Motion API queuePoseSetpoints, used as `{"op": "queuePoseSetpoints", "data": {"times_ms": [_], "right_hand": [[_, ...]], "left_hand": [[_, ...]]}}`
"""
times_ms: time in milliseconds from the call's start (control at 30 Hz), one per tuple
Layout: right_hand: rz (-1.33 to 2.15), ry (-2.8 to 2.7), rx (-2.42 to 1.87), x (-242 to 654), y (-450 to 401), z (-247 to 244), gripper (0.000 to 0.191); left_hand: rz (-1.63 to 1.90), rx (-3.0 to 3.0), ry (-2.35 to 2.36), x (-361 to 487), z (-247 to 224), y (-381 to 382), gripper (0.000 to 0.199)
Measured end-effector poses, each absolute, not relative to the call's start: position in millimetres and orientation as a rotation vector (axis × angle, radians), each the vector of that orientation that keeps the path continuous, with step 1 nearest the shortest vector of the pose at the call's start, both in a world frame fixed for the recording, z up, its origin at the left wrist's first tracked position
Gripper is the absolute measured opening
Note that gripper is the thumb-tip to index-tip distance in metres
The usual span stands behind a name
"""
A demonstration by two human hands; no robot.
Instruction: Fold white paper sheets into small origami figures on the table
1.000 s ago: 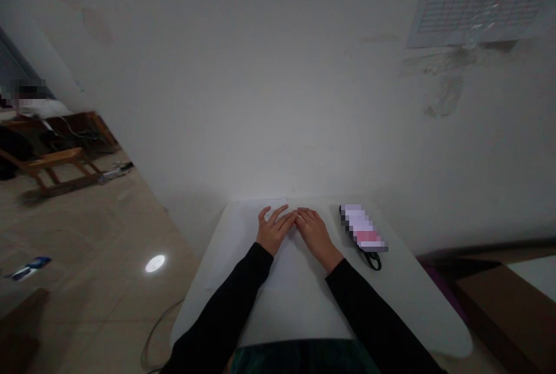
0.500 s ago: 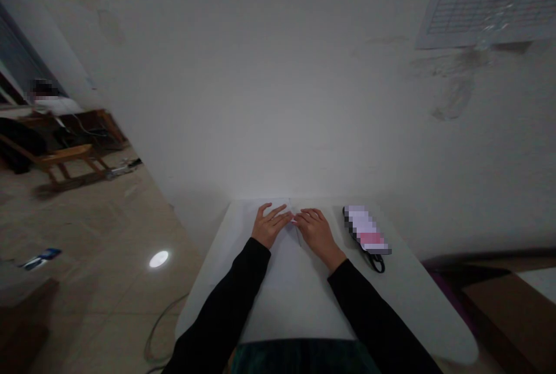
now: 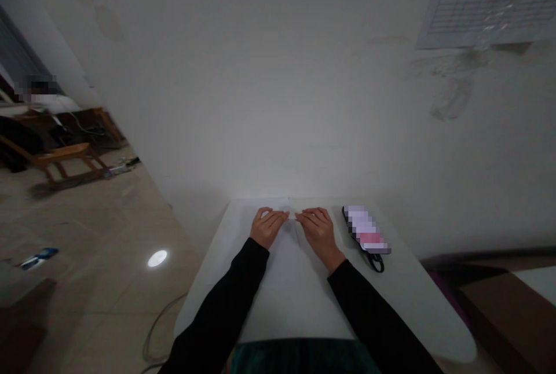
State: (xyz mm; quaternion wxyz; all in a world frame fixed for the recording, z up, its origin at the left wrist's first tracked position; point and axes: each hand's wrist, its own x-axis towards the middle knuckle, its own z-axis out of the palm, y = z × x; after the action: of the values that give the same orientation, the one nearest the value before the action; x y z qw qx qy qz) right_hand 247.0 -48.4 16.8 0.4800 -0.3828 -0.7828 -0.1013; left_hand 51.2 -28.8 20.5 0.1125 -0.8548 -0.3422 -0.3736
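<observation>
Now that our left hand (image 3: 264, 229) and right hand (image 3: 319, 232) have parted slightly, each grip pinches a small pale piece (image 3: 292, 217) between them, over the surface (image 3: 299, 313), far middle, likely held by both ends.

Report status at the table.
Left grip over paper, right grip close by. Pale sliver between fingertips, too small to identify. Phone rightward, apart from both.

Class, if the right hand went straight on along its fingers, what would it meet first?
The right hand would probably meet the left hand first, though depth across the narrow gap is unclear.
</observation>
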Motion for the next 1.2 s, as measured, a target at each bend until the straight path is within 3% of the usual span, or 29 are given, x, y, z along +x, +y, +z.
{"op": "queuePoseSetpoints", "data": {"times_ms": [133,300,433,567,733,933,1200], "right_hand": [[-0.098,-1.816,-0.956,251.7,-46.6,20.0,0.022],[0.335,-1.244,-1.063,253.8,-46.5,29.8,0.029],[0.722,-0.892,-1.136,247.9,-41.8,24.9,0.047],[1.029,-0.932,-1.082,237.9,-40.8,17.4,0.05],[1.073,-1.138,-0.888,241.4,-44.7,27.0,0.051],[1.089,-1.437,-0.866,260.0,-39.2,36.4,0.027],[1.062,-1.478,-0.832,269.8,-34.8,36.7,0.024]], "left_hand": [[-1.241,-2.451,-1.121,37.6,24.3,-22.2,0.024],[-1.823,-2.15,-1.654,38.8,26.2,-21.6,0.033],[-2.107,-2.656,-1.868,58.0,22.0,-26.8,0.055],[-2.24,-2.706,-2.013,69.6,17.5,-28.4,0.056],[-2.404,-2.44,-2.19,59.3,16.1,-20.9,0.054],[-2.719,-2.249,-2.488,51.7,7.4,-12.5,0.051],[-2.72,-2.398,-2.549,54.1,0.5,-13.5,0.049]]}}
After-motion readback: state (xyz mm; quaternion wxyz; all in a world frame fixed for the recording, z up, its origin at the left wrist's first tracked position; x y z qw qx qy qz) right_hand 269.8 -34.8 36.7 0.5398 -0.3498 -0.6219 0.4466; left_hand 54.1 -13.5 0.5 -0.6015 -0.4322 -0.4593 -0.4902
